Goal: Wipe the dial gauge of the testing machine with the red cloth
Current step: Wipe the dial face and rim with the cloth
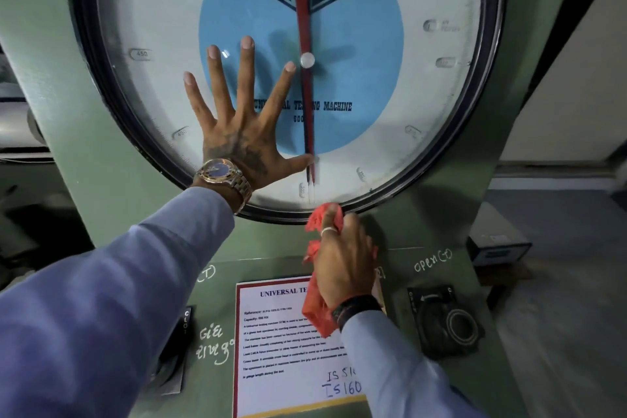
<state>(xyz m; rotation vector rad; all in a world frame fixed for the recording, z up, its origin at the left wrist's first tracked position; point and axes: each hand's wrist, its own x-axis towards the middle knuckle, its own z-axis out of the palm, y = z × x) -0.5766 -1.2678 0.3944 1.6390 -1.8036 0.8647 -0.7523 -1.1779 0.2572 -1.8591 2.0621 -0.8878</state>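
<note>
The large round dial gauge (390, 95) fills the upper half of the view, with a white face, a blue centre disc, a red pointer and a black rim. My left hand (242, 132) lies flat on its glass with the fingers spread, left of the pointer hub. My right hand (342, 261) is closed around the red cloth (317, 310) just below the gauge's bottom rim. The cloth's top end touches the rim near the 300 mark, and the rest hangs down past my wrist.
The gauge sits in a green machine body (112, 207). Below it are a white instruction sheet (288, 349), a black rotary knob (448, 322) at the right labelled in chalk, and another black control (179, 343) at the left. A grey box (498, 244) stands further right.
</note>
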